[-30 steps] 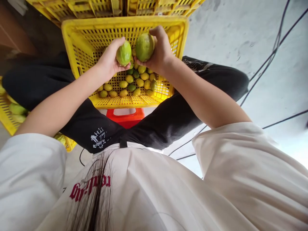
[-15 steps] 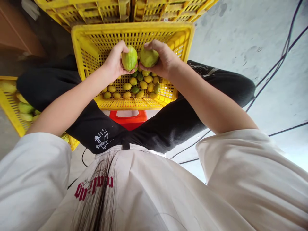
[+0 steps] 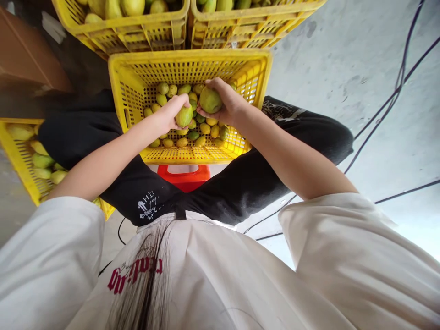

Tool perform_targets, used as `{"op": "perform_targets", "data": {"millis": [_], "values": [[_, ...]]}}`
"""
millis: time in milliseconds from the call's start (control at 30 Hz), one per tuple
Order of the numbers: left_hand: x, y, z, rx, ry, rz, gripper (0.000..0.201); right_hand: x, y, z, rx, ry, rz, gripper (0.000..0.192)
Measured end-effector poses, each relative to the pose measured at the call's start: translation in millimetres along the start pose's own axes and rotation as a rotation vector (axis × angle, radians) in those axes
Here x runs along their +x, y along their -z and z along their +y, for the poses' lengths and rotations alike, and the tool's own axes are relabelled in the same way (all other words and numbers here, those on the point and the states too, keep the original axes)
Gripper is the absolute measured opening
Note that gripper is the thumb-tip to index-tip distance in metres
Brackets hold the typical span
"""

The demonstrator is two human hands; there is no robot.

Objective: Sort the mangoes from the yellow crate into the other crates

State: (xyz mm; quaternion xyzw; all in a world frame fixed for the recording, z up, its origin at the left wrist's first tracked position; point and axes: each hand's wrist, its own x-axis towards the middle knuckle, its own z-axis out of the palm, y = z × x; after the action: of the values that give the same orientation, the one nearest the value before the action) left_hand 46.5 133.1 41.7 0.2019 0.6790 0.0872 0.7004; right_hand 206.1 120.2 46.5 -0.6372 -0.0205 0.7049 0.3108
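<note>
In the head view, my left hand (image 3: 173, 112) is closed around a green-yellow lemon (image 3: 184, 116), thumb resting over its top. Beside it, slightly higher, my right hand (image 3: 227, 101) grips a larger-looking greenish lemon (image 3: 211, 100) from its right side. The two held fruits are close together but apart, both over the inside of a yellow plastic crate (image 3: 190, 56). Below them, several yellow and green lemons (image 3: 182, 142) lie across the crate's slotted floor. My hands and forearms hide some of this fruit.
Two more yellow crates (image 3: 165, 27) filled with fruit stand just beyond. Another fruit-filled crate (image 3: 13, 158) is at my left, below a cardboard box (image 3: 30, 55). A red plastic stool (image 3: 185, 181) shows between my legs. Black cables (image 3: 388, 103) cross the floor at right.
My left hand has come down and slightly right with its lemon; my right hand is also lower. The view has tilted up, showing fruit in the far crates. Both hands keep their lemons.
</note>
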Motion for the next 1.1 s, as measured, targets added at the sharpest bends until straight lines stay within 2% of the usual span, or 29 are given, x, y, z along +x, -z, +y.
{"op": "perform_targets", "data": {"millis": [167, 367, 500, 600, 833, 967, 1100], "values": [[6.8, 2.7, -6.2, -0.004, 0.012, -0.043, 0.015, 11.5, 0.9, -0.7, 0.059, -0.029, 0.019, 0.025], [6.9, 9.3, -7.1, -0.068, -0.024, -0.015, 0.027, 16.7, -0.9, 0.3, 0.128, -0.043, 0.0, 0.017], [5.9, 12.9, -0.8, -0.129, -0.031, -0.025, 0.018, 25.0, 3.3, 9.7, 0.059, -0.042, -0.063, 0.014], [7.7, 12.6, 2.4, -0.148, -0.036, -0.009, 0.017, 30.4, 6.2, 16.4, 0.043, -0.018, -0.077, 0.02], [11.3, 5.6, -0.6, -0.118, -0.012, -0.017, 0.038, 25.3, -1.0, 13.0, 0.088, -0.023, -0.032, 0.021], [15.0, 9.1, -3.4, -0.172, -0.004, -0.007, 0.025, 27.1, -1.0, 13.7, 0.068, -0.001, -0.088, 0.028], [17.7, 16.0, -3.8, -0.215, -0.022, 0.008, 0.014, 28.8, -2.0, 14.6, 0.086, -0.011, -0.131, 0.025]]}}
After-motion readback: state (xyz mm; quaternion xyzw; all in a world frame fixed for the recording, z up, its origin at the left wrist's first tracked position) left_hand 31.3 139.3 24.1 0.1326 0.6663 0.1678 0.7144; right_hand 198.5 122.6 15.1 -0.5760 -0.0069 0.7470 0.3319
